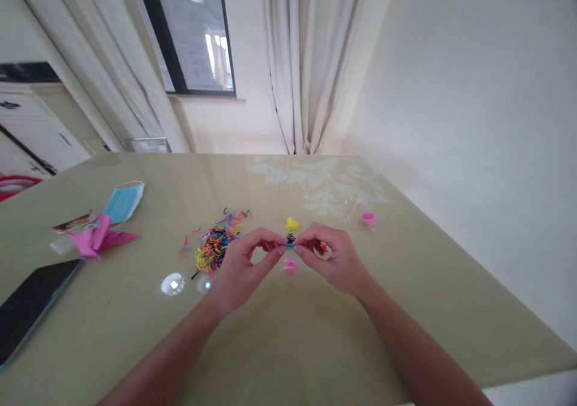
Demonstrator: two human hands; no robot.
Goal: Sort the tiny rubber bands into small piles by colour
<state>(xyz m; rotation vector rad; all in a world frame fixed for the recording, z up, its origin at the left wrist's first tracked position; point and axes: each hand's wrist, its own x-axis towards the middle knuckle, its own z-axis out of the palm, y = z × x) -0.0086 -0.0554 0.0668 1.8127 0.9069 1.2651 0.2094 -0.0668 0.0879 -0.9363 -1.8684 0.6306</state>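
My left hand (247, 265) and my right hand (331, 256) meet over the table, each pinching one end of a small blue rubber band (290, 245) between thumb and forefinger. Just behind the fingertips is a little clump of black bands (291, 237). Farther back lies a small yellow pile of bands (291, 224). Pink bands (290, 266) sit on the near side of my fingers. Some red bands (323, 248) show partly through the curl of my right hand. A large heap of mixed coloured rubber bands (215, 247) lies left of my left hand, which partly covers it.
The glossy table (288, 358) carries a black phone (33, 301), a pink paper crane (100, 238) and a blue face mask (124, 203) at left. A pink cup-like piece (368, 220) and a clear container (350, 206) stand at right. A wall borders the right side.
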